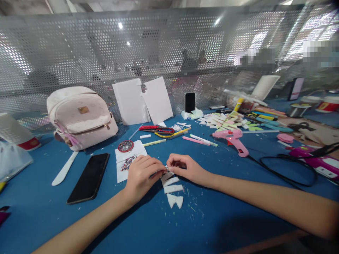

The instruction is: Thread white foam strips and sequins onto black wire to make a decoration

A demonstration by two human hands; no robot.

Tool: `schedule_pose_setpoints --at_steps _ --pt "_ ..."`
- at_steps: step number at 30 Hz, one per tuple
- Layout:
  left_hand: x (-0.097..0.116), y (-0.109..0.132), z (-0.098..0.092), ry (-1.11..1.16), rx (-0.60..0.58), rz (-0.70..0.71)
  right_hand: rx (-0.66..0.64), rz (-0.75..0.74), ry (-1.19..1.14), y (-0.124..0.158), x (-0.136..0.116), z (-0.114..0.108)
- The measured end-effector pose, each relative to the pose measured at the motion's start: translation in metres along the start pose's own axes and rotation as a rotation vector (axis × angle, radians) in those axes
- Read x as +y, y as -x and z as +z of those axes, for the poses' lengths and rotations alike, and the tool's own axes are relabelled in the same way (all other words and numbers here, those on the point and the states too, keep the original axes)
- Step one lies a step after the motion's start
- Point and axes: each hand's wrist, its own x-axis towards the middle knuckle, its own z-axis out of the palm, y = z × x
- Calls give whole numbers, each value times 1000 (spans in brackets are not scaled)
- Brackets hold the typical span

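Note:
My left hand [145, 172] is closed, its fingertips pressed together at the upper end of a row of white foam pieces. Opposite it, my right hand [189, 170] pinches thumb to forefinger, almost touching the left fingertips. Whatever lies between the fingers is small and mostly hidden. Below the hands, white foam strips [173, 188] lie in a row, ending in a white tail-shaped piece [174, 200]. Just left of my left hand is a white paper sheet [120, 176] bearing small multicoloured beads [127, 164] and a round red-rimmed container [125, 146] filled with similar bits.
A phone [88, 179], white plastic knife [65, 169] and pale backpack [82, 118] are at left. Red-handled scissors [156, 129] and pens [196, 141] lie beyond the hands. At right are a pink glue gun [233, 139], its black cable [284, 185] and a foam-strip pile [225, 121].

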Motion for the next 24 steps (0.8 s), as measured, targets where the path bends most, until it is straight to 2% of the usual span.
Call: schedule_pose_setpoints --at_steps 18,24 --pt "0 -1 -1 40 -36 33 -21 -18 28 1 0 1" --pt "2 -1 -1 76 -39 -1 -22 -22 39 0 -1 1"
